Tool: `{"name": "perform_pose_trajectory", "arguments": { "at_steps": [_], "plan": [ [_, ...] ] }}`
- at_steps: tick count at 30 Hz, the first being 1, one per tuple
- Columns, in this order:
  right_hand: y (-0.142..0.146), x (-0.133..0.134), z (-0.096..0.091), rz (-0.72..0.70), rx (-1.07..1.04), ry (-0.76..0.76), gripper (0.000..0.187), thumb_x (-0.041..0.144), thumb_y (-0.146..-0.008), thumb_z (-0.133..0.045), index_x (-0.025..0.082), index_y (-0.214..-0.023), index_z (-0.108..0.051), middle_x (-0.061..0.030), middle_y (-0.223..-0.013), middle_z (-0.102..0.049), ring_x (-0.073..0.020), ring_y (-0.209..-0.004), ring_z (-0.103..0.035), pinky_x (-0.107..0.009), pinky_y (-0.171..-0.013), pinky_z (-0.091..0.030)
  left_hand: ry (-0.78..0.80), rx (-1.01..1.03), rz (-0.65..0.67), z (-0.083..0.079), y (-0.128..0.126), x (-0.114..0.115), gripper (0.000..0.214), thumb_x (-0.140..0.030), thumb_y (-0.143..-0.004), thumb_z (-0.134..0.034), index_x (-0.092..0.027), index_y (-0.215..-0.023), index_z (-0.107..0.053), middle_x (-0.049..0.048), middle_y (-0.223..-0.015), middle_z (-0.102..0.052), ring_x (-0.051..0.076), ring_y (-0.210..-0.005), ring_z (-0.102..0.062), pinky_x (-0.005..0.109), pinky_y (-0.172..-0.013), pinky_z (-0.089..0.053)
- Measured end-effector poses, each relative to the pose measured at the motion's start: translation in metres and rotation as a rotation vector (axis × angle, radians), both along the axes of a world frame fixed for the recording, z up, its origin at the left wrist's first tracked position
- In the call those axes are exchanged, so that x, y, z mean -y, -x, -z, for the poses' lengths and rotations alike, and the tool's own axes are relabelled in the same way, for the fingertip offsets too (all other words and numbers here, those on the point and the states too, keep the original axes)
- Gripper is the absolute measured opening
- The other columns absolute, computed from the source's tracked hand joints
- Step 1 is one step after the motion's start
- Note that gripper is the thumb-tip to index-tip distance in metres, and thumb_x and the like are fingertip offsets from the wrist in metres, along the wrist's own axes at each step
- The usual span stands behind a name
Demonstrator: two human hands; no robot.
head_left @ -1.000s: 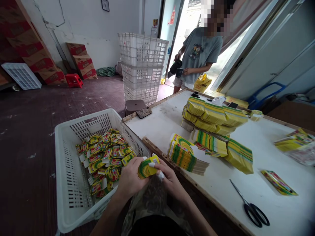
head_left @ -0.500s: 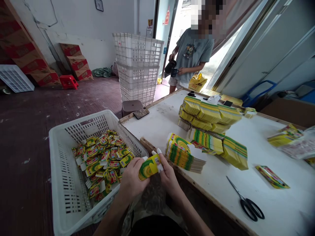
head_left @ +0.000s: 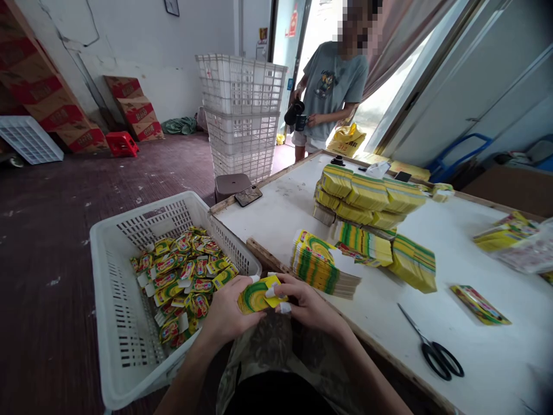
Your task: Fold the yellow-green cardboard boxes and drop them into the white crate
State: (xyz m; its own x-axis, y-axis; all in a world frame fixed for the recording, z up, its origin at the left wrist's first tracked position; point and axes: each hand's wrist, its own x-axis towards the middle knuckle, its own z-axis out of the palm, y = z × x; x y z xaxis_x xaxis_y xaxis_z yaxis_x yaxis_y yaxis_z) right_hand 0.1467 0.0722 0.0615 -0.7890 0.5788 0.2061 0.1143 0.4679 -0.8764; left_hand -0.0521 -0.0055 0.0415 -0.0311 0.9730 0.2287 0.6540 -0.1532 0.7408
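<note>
A small yellow-and-green carton (head_left: 253, 297) is between my hands, above my lap at the table's edge. My left hand (head_left: 224, 314) grips its left end, thumb below and fingers above. At the right end, my right hand (head_left: 309, 304) has its fingers closed about the yellow flap. White coverings show on several fingertips. To the left, a white plastic basket (head_left: 98, 276) holds many similar small cartons (head_left: 190, 271), some with white flaps sticking out. Just beyond my right hand, a stack of flat cartons (head_left: 317, 268) leans on the white table (head_left: 375, 323).
More carton stacks (head_left: 367, 199) stand farther back. Scissors (head_left: 436, 351) and a flat packet (head_left: 479, 304) lie on the right, a phone (head_left: 249, 196) at the left corner. Stacked crates (head_left: 242, 109) and a stool (head_left: 232, 185) stand beyond. A person (head_left: 330, 86) holds a dark jug and cup.
My right hand has turned, its fingers now reaching over the carton's flap from the right. The carton is slightly lower and farther left. The view has shifted slightly.
</note>
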Motion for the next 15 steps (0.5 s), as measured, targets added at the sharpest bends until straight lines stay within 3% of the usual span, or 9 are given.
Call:
{"name": "perform_pose_trajectory", "arguments": {
  "at_steps": [5,11,13,15],
  "plan": [
    [0.014,0.009,0.023,0.116,-0.032,-0.073,0.029,0.017,-0.087,-0.057,0.021,-0.116,-0.057,-0.0134,-0.134,-0.047,-0.0224,-0.123,-0.049,-0.035,-0.103,-0.039,-0.044,-0.084,-0.069,0.004,-0.004,0.0,0.046,-0.031,-0.07,-0.074,-0.018,-0.11,-0.057,0.0071,-0.107,-0.063,0.024,-0.101,-0.06,0.038,-0.089,-0.049],
    [0.01,0.002,0.014,0.005,0.035,-0.092,0.012,0.023,-0.091,-0.054,0.021,-0.099,-0.063,-0.0102,-0.124,-0.054,-0.0194,-0.11,-0.056,-0.03,-0.095,-0.044,-0.044,-0.046,-0.051,0.014,0.004,-0.001,0.063,-0.03,-0.065,-0.078,-0.018,-0.122,-0.052,0.0078,-0.119,-0.063,0.025,-0.108,-0.059,0.037,-0.095,-0.047],
    [0.009,0.002,0.013,0.006,0.054,-0.107,0.015,0.023,-0.09,-0.055,0.022,-0.104,-0.061,-0.0118,-0.132,-0.049,-0.0213,-0.117,-0.053,-0.033,-0.098,-0.043,-0.04,-0.036,-0.057,0.011,0.004,-0.002,0.059,-0.032,-0.066,-0.077,-0.019,-0.118,-0.053,0.0068,-0.114,-0.064,0.024,-0.105,-0.06,0.037,-0.092,-0.048],
    [0.01,0.006,0.018,0.045,0.037,-0.097,0.029,0.024,-0.089,-0.056,0.021,-0.117,-0.053,-0.0142,-0.144,-0.038,-0.0248,-0.131,-0.042,-0.038,-0.106,-0.037,-0.049,-0.029,-0.061,0.006,0.003,-0.003,0.051,-0.031,-0.068,-0.075,-0.02,-0.113,-0.055,0.0057,-0.108,-0.064,0.023,-0.1,-0.061,0.035,-0.088,-0.049]
  ]
}}
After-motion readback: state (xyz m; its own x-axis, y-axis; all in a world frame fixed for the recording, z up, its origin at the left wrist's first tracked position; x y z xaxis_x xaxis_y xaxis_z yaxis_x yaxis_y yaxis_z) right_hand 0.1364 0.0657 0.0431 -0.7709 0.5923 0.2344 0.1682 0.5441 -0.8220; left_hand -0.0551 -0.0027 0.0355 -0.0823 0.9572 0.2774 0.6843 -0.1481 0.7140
